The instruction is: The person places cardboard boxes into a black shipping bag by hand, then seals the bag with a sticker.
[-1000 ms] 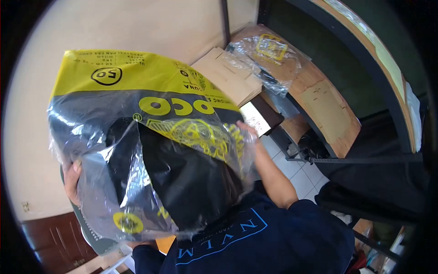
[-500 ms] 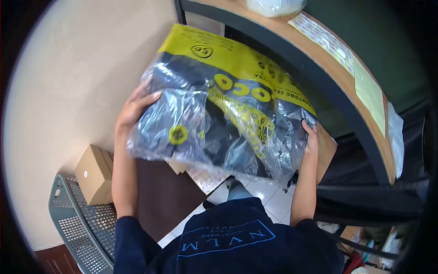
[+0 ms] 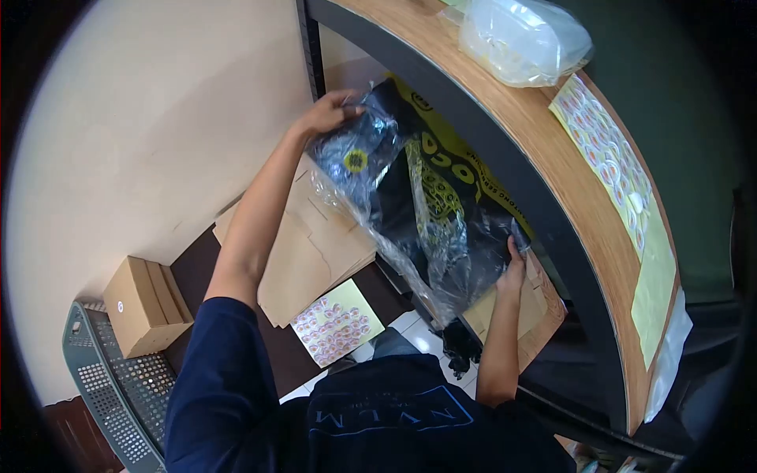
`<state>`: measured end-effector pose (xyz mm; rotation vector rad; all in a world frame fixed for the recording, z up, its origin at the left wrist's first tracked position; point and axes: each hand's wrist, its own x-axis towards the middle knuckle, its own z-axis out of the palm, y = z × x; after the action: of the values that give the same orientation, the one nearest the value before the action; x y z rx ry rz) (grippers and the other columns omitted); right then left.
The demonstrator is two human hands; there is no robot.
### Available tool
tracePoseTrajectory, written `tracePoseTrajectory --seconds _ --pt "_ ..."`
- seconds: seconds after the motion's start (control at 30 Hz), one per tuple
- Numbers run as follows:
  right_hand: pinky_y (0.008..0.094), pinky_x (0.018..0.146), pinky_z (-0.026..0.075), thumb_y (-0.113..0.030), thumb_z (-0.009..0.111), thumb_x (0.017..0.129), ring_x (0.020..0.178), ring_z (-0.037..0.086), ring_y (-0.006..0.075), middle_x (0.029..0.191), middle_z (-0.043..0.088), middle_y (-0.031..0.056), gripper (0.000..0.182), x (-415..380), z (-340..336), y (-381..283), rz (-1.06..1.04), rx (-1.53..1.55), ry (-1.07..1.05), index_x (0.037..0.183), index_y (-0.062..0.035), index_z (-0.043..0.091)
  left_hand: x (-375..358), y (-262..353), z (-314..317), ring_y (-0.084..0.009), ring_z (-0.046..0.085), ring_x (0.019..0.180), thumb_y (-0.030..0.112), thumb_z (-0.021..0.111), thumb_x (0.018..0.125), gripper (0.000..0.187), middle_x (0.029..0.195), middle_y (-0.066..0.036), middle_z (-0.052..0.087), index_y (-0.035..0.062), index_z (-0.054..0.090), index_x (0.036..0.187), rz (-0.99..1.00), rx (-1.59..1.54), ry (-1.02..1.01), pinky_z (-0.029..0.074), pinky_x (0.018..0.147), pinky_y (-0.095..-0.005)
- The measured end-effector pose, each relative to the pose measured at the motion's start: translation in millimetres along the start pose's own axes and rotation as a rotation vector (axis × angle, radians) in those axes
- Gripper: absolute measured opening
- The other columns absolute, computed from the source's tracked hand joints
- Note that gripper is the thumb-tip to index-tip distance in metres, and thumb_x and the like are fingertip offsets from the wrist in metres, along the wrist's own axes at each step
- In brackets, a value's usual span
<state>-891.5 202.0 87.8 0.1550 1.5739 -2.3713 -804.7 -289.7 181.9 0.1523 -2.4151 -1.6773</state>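
A large clear plastic packet [image 3: 394, 189], printed black and yellow with "OCO" lettering, hangs between my hands, its far edge under the shelf top. My left hand [image 3: 331, 114] grips its upper left corner, fingers closed on the crinkled film. At its lower right side, my right hand [image 3: 514, 268] holds the edge, thumb on top and the other fingers largely hidden. Below the packet lie flat brown cardboard sheets [image 3: 307, 244] and a sheet of round stickers [image 3: 337, 325].
A curved wooden shelf top [image 3: 505, 102] on a dark frame bears a clear plastic bag [image 3: 524, 39] and a sticker sheet [image 3: 603, 150]. At left stand brown boxes [image 3: 142, 307] beside a grey-green perforated basket [image 3: 110, 386]. Something black [image 3: 459, 347] hangs below the packet.
Both hands have carried the packet away from my body, and its far edge has gone under the shelf top. The cardboard and sticker sheet beneath have come into fuller view.
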Motion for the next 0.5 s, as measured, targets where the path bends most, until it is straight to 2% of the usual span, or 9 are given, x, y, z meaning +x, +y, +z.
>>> tracePoseTrajectory --seconds 0.03,0.1,0.13,0.2,0.27,0.33,0.37,0.43,0.5 --pt "0.0365 0.095 0.046 -0.017 0.067 0.087 0.108 0.057 0.0236 0.124 0.058 0.0091 0.042 13 -11 22 0.084 0.054 -0.019 0.125 -0.0017 0.054 7 -5 4 -0.0221 0.058 0.110 0.008 0.060 0.089 0.042 0.119 -0.012 0.063 0.0040 0.051 0.130 -0.013 -0.008 -0.002 0.045 0.095 -0.0326" --pt "0.0376 0.096 0.046 -0.019 0.065 0.089 0.110 0.056 0.0250 0.123 0.057 0.0097 0.047 16 -10 38 0.190 -0.003 0.016 0.129 -0.0008 0.049 15 -14 19 -0.0330 0.060 0.103 0.007 0.062 0.081 0.049 0.109 -0.017 0.063 0.0079 0.053 0.129 -0.032 0.674 0.420 0.047 0.091 -0.0400" --pt "0.0376 0.096 0.046 -0.019 0.065 0.089 0.110 0.056 0.0250 0.123 0.057 0.0097 0.047 17 -13 47 0.201 -0.017 0.017 0.129 -0.0008 0.049 10 -15 32 -0.0330 0.060 0.103 0.007 0.062 0.081 0.049 0.109 -0.017 0.063 0.0079 0.053 0.129 -0.048 0.666 0.421 0.047 0.091 -0.0400" --pt "0.0401 0.094 0.045 -0.022 0.065 0.089 0.109 0.056 0.0277 0.124 0.057 0.0111 0.054 27 -21 75 0.173 -0.527 0.348 0.134 -0.0012 0.043 -9 -15 62 -0.0411 0.054 0.102 0.003 0.060 0.076 0.046 0.104 -0.022 0.059 0.0067 0.056 0.121 0.230 0.766 0.750 0.046 0.088 -0.0459" --pt "0.0420 0.089 0.045 -0.022 0.065 0.088 0.109 0.054 0.0307 0.124 0.057 0.0141 0.057 32 -37 88 0.115 -0.490 0.218 0.135 -0.0031 0.040 -37 -25 86 -0.0385 0.055 0.099 0.001 0.059 0.076 0.039 0.101 -0.022 0.058 0.0048 0.058 0.114 0.154 0.617 0.720 0.045 0.087 -0.0458" --pt "0.0437 0.086 0.044 -0.022 0.067 0.087 0.106 0.054 0.0327 0.116 0.058 0.0159 0.047 28 -32 81 -0.840 -1.442 0.579 0.125 -0.0035 0.049 -67 -38 109 -0.0393 0.059 0.092 0.003 0.059 0.078 0.032 0.097 -0.023 0.061 0.0035 0.060 0.110 0.020 0.435 0.679 0.047 0.084 -0.0460" --pt "0.0437 0.086 0.044 -0.022 0.067 0.087 0.106 0.054 0.0327 0.116 0.058 0.0159 0.047 18 -17 68 -0.836 -1.445 0.568 0.125 -0.0035 0.049 -82 -47 123 -0.0398 0.061 0.089 0.006 0.059 0.081 0.027 0.094 -0.023 0.063 0.0027 0.061 0.108 -0.084 0.318 0.661 0.048 0.082 -0.0458" --pt "0.0438 0.090 0.042 -0.022 0.070 0.084 0.108 0.052 0.0344 0.111 0.058 0.0181 0.038 -14 41 39 -0.579 -1.191 0.124 0.111 0.0001 0.055 -111 -51 155 -0.0390 0.064 0.086 0.012 0.055 0.086 0.024 0.091 -0.023 0.066 0.0020 0.062 0.106 -0.366 0.293 0.575 0.050 0.081 -0.0424" --pt "0.0438 0.092 0.040 -0.024 0.073 0.080 0.106 0.053 0.0350 0.108 0.058 0.0184 0.036 -36 86 43 -0.652 -1.278 -0.103 0.102 -0.0005 0.059 -125 -103 191 -0.0352 0.065 0.092 0.014 0.050 0.088 0.028 0.094 -0.022 0.067 0.0017 0.063 0.110 -0.433 0.094 0.379 0.051 0.084 -0.0381"
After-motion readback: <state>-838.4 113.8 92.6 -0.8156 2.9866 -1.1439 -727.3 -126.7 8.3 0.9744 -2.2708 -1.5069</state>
